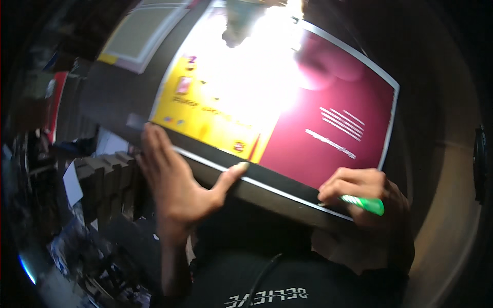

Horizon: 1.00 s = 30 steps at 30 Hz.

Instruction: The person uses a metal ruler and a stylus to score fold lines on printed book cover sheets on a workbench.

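Observation:
A large printed sheet [287, 149], yellow on its left half and maroon on its right, lies at a slant on a dark surface. It has a black strip and a white margin along its near edge. My left hand [179, 185] rests on that edge, fingers stretched out and thumb spread wide along the strip. My right hand [359, 192] is closed around a slim green pen-like tool [367, 204] near the sheet's near right corner. The fingers mostly cover its front end, so its exact kind is unclear.
A bright lamp [239, 23] hangs over the sheet, its glare washing out the middle. Another printed sheet [141, 33] lies at the far left. Stacked dark blocks [108, 177] and clutter stand lower left. A brown curved surface [447, 205] lies to the right.

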Motion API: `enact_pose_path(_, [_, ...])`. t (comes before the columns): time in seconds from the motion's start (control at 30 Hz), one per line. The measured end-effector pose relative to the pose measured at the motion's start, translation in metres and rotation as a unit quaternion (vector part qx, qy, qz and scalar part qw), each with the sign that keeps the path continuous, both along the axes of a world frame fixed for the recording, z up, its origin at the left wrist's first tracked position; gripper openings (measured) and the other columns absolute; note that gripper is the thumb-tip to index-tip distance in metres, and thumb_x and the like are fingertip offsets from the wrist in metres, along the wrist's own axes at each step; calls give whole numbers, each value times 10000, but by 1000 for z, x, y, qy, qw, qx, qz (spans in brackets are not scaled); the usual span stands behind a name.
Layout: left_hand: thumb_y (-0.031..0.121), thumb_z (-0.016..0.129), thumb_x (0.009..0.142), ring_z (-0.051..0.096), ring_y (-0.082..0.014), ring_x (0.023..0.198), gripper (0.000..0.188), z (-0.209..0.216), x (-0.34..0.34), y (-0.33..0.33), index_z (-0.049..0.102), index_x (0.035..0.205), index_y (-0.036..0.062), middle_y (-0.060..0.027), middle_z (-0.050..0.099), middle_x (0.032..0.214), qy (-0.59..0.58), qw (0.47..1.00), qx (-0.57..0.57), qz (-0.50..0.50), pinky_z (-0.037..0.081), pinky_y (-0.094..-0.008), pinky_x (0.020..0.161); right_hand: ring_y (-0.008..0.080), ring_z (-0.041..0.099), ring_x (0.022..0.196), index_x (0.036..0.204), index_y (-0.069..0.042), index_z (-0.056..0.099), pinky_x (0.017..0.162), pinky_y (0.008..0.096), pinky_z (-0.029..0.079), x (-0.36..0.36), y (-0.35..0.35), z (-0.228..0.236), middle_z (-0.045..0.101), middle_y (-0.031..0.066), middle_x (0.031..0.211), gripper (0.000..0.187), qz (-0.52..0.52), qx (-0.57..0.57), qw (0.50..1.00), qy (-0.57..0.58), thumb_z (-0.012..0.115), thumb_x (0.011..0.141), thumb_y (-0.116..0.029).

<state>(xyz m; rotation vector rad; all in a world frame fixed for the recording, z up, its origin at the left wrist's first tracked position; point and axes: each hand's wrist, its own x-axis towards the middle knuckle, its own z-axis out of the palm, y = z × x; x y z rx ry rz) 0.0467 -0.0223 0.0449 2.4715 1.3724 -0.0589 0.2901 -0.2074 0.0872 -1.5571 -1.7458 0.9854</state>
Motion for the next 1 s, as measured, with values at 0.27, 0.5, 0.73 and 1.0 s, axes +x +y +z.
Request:
enact_pose_path(0.27, [754,763,644,66,-476,1510,1452,11,-19,5,-5,1525,-107,-370,78,1583,-58,998,29,23,71,-620,1206,288,714,877,964,-60,728,808,386,552,-71,197,-30,730,84,905,91,94,108,990,-11,684,924,-129])
enact_pose_path(0.5, [702,791,657,83,-470,1509,1438,14,-19,5,5,1508,-150,-352,104,1584,-89,996,0,21,71,-655,1187,251,734,784,957,-32,731,736,379,569,-108,287,-43,747,126,904,120,107,141,984,22,713,917,-144])
enact_pose_path(0.73, [872,636,625,40,-421,1529,1490,21,-40,-19,-5,1536,-118,-317,54,1620,-17,1000,-7,-16,12,-638,1190,278,703,905,1083,1,710,792,359,533,-68,206,16,718,171,969,175,15,189,982,-9,637,968,-109])
enact_pose_path(1.0, [514,620,942,543,-368,1121,711,103,-13,20,495,1326,-71,-230,576,1184,-297,850,-378,-216,393,-522,974,293,571,830,965,-4,621,751,412,465,-45,-58,9,576,126,860,490,-204,-12,932,-299,885,680,-303])
